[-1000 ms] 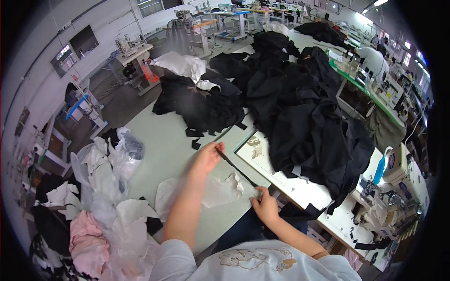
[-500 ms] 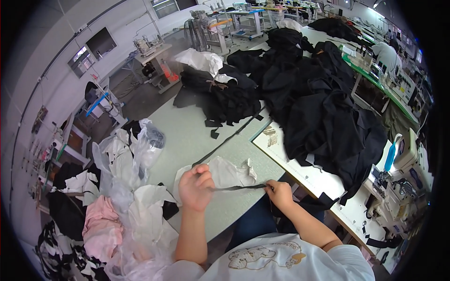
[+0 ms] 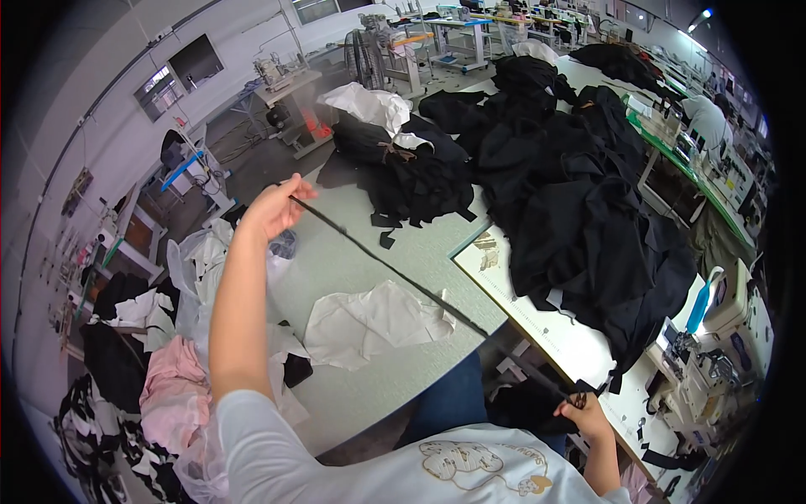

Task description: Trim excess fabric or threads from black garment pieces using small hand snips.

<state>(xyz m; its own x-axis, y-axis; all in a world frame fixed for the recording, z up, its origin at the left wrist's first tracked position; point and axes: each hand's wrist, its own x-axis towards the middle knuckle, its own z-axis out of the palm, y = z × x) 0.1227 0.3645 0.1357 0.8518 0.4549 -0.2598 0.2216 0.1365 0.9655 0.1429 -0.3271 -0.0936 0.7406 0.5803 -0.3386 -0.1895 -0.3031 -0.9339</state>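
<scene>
A long, narrow black fabric strip [image 3: 395,273] is drawn taut on a slant across the grey-green table [image 3: 395,382]. Its far end is pinched by my left hand [image 3: 277,208], raised over the table's left side with some fingers loosely spread. At the lower right my right hand [image 3: 588,416] grips the strip by the edge of the white sewing table; small dark details at its fingers are too blurred to name. Under the strip lies a crumpled white sheet [image 3: 369,328]. Black fabric [image 3: 537,407] hangs at my lap below the right hand.
A big heap of black fabric [image 3: 579,185] covers the white table [image 3: 537,311], with a smaller black pile [image 3: 411,168] beside it. A sewing machine [image 3: 714,357] stands at right. Plastic bags and pink cloth [image 3: 175,382] lie at left. Farther off, a person [image 3: 708,118] sits by machines.
My left hand has swung up and left, my right hand down and right. The strip between them has gone from a short length to a long, straight one.
</scene>
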